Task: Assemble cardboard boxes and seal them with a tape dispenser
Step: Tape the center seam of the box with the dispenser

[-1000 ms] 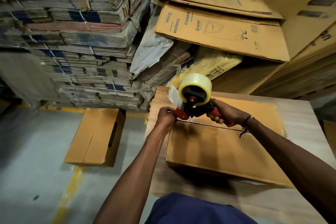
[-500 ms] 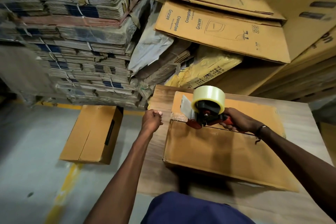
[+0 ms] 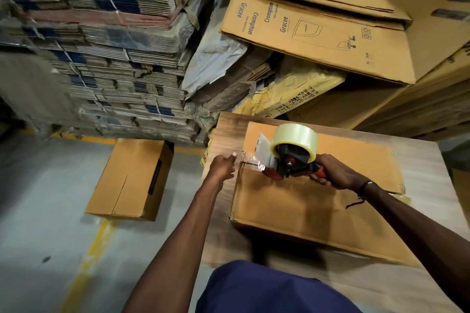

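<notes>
Crowding the far side of the surface (image 3: 419, 160) are flat cartons (image 3: 318, 33) printed "Crompton" and "Gracee", a yellow sack (image 3: 300, 91) and a grey plastic bag (image 3: 213, 58), all leaning in over its back edge. To the left stands a tall stack (image 3: 101, 58) of bundled flat cardboard, strapped and partly wrapped in plastic, reaching down to the floor (image 3: 38, 198). A second box (image 3: 129, 180) lies on the floor just in front of that stack, beside a yellow line (image 3: 86, 262), and well apart from the surface.

The box (image 3: 292, 206) being sealed lies on the surface, its left end close to the surface's left edge and its near edge toward the person. The right hand (image 3: 333, 173) grips the red handle of the dispenser (image 3: 290, 155), which sits on the box top at the left end of the seam with its tape roll upright. A short length of clear tape (image 3: 251, 162) runs from it over the box's left edge. The left hand (image 3: 222, 168) is at that edge, beside the tape end; its fingers look curled, but blur hides whether they pinch the tape. The two hands are apart, with the tape between them.

Bare surface shows to the right of the box and along the near side. Open floor lies to the left of the surface, between it and the second box.
</notes>
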{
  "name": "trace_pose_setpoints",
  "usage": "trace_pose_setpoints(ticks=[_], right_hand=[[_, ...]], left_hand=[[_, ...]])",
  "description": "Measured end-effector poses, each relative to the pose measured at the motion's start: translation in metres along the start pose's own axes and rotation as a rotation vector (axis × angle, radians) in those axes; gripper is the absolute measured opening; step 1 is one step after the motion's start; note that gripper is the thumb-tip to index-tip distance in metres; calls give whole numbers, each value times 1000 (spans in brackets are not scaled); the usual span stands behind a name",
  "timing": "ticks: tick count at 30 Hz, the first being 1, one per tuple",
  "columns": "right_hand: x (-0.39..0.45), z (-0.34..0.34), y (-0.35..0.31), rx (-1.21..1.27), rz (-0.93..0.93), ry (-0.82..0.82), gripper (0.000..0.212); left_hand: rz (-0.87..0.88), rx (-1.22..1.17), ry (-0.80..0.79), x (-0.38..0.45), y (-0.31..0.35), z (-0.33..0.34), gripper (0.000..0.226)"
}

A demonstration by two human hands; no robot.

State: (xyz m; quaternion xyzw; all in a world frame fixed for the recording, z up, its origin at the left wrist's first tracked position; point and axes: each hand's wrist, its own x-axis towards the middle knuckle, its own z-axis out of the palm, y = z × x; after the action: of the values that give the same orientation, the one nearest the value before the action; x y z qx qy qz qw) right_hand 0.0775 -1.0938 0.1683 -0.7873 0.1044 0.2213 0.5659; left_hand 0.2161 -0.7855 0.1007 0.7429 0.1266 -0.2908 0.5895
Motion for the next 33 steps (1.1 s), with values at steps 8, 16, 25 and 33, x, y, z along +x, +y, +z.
trace_pose_setpoints(ticks=[8, 16, 25, 33], right_hand=[[1, -4, 4, -35, -5, -5, 88], [3, -2, 2, -66, -5, 12, 78], [7, 4, 3, -143, 23, 56, 64], [12, 6, 7, -229, -3, 70, 64]], left_hand=[[146, 11, 152, -3, 5, 3, 11], [257, 91, 242, -10, 3, 3, 13], [264, 95, 237, -10, -1, 3, 14], [236, 94, 232, -5, -9, 4, 13]])
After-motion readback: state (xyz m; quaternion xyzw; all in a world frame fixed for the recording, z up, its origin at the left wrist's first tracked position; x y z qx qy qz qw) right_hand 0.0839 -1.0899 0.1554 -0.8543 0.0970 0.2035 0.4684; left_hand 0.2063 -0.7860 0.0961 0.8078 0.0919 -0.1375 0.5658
